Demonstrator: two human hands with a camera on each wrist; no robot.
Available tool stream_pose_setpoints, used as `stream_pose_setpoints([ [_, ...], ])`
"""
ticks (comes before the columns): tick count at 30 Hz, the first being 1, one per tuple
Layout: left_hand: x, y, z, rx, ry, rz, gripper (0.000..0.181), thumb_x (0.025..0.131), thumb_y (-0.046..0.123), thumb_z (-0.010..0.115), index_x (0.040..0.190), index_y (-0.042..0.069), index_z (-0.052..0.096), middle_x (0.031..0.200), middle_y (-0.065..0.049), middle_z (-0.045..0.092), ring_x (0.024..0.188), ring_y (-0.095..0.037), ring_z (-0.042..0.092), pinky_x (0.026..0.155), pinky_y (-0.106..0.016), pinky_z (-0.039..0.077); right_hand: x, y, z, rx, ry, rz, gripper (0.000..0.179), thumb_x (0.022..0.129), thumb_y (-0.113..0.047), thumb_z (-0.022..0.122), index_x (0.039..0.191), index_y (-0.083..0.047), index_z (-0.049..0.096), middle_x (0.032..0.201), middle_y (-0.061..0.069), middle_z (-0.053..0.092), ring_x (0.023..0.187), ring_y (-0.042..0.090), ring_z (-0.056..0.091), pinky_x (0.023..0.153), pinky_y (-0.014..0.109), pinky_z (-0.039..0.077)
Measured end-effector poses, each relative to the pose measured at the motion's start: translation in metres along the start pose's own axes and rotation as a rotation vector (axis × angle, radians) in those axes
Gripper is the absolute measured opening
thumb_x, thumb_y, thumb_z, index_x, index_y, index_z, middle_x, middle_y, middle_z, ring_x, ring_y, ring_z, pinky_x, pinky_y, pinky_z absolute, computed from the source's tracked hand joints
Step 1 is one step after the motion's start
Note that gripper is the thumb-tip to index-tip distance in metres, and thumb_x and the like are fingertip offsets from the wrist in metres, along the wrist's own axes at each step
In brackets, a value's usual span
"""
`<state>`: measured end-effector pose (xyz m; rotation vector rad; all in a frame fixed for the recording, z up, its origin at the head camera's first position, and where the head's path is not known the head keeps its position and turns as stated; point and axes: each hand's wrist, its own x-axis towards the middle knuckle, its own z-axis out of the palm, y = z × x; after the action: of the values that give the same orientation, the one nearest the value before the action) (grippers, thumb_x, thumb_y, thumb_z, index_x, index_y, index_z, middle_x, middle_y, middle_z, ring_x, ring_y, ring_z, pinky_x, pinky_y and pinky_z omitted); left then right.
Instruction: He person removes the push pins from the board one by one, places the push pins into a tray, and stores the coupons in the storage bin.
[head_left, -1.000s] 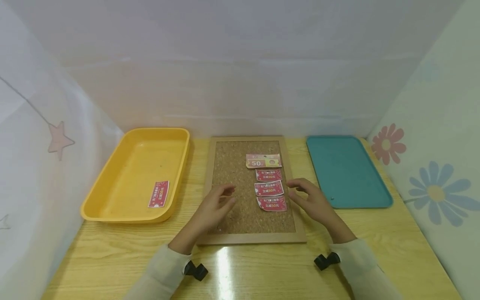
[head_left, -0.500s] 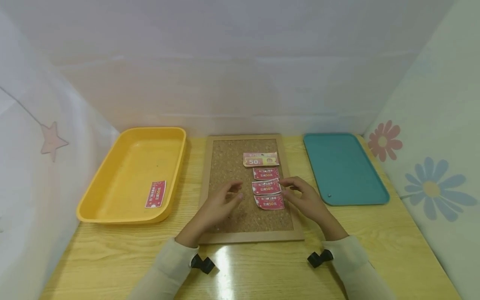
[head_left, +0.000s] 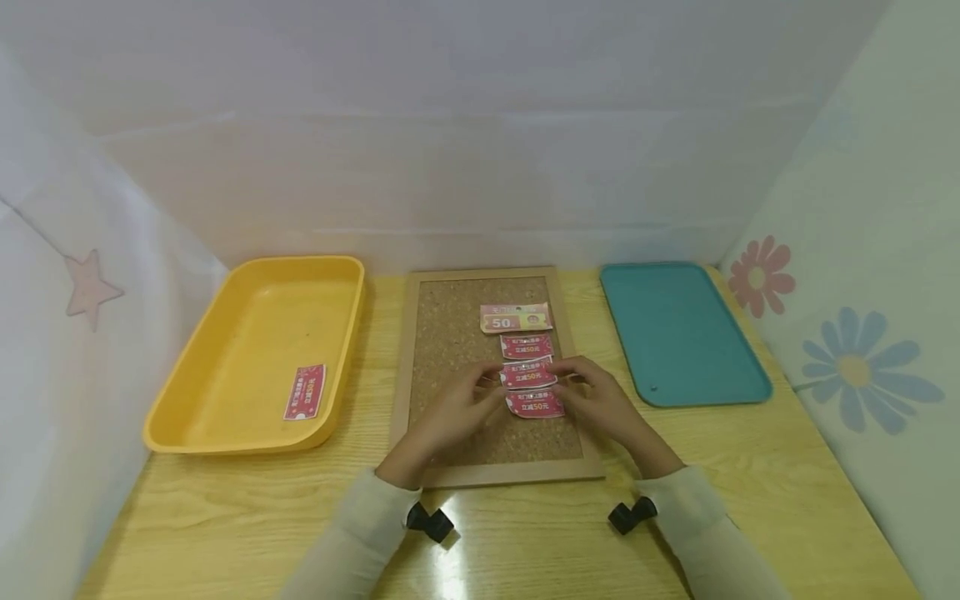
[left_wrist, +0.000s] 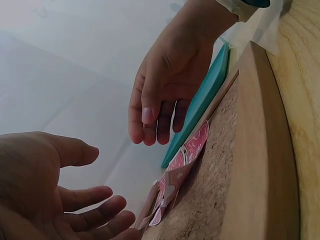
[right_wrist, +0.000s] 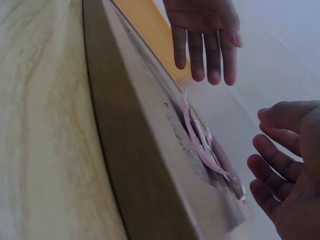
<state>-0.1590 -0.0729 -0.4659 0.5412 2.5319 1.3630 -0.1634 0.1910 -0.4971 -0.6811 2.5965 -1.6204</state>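
A wood-framed corkboard (head_left: 450,329) lies on the table. Along its right side runs a column of paper coupons: a pink-and-yellow coupon (head_left: 515,318) on top, then an upper red coupon (head_left: 527,347), a middle red coupon (head_left: 528,375) and a lower red coupon (head_left: 536,405). My left hand (head_left: 453,414) has its fingertips at the left end of the middle red coupon; my right hand (head_left: 606,406) is at its right end. Both wrist views show relaxed, slightly bent fingers above the board, nothing between them. The coupons' edges (left_wrist: 175,165) curl up in the left wrist view.
To the left stands a deep yellow tray (head_left: 159,421) with one red coupon (head_left: 305,392) in it. A flat teal tray (head_left: 682,333) lies on the right, a small pin-like dot (head_left: 653,387) near its corner. White sheets (head_left: 450,167) enclose the table's back and sides.
Both hands have moved inward toward each other, the left one rightward, and now flank the middle red coupon. The head view has shifted slightly. The coupons keep their places on the board.
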Motion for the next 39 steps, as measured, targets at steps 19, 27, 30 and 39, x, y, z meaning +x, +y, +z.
stream_pose_setpoints([
  [19, 0.006, -0.013, 0.016, -0.020, -0.010, -0.123, 0.028, 0.098, 0.029, 0.059, 0.114, 0.006, 0.059, 0.096, -0.001, 0.062, 0.084, -0.015, 0.060, 0.073, -0.033, 0.052, 0.001, 0.011, 0.016, -0.046, -0.026, 0.030, 0.028, 0.095, -0.020, 0.065, 0.123, -0.018, 0.063, 0.117, -0.003, 0.061, 0.108, 0.017, 0.056, 0.093, 0.045, 0.047],
  [27, 0.011, -0.025, 0.015, -0.054, -0.012, -0.159, 0.028, 0.097, 0.032, 0.061, 0.111, 0.008, 0.062, 0.098, -0.002, 0.064, 0.085, -0.015, 0.061, 0.073, -0.031, 0.053, 0.006, 0.012, 0.018, -0.060, -0.032, 0.023, 0.028, 0.093, -0.014, 0.067, 0.121, -0.019, 0.063, 0.118, -0.006, 0.060, 0.110, 0.015, 0.057, 0.095, 0.041, 0.048],
  [30, 0.015, -0.025, 0.014, -0.090, -0.042, -0.165, 0.028, 0.098, 0.029, 0.060, 0.112, 0.005, 0.063, 0.095, -0.003, 0.066, 0.081, -0.015, 0.063, 0.068, -0.030, 0.054, 0.008, 0.012, 0.019, -0.099, -0.033, 0.008, 0.028, 0.093, -0.014, 0.068, 0.120, -0.018, 0.064, 0.117, -0.005, 0.060, 0.108, 0.016, 0.057, 0.091, 0.042, 0.049],
  [39, 0.022, -0.021, 0.015, -0.142, -0.089, -0.168, 0.025, 0.097, 0.022, 0.061, 0.110, 0.001, 0.064, 0.087, -0.004, 0.069, 0.073, -0.016, 0.067, 0.064, -0.030, 0.055, 0.009, 0.011, 0.024, -0.249, -0.057, 0.001, 0.024, 0.092, -0.019, 0.069, 0.116, -0.018, 0.066, 0.115, -0.005, 0.060, 0.111, 0.017, 0.056, 0.095, 0.044, 0.046],
])
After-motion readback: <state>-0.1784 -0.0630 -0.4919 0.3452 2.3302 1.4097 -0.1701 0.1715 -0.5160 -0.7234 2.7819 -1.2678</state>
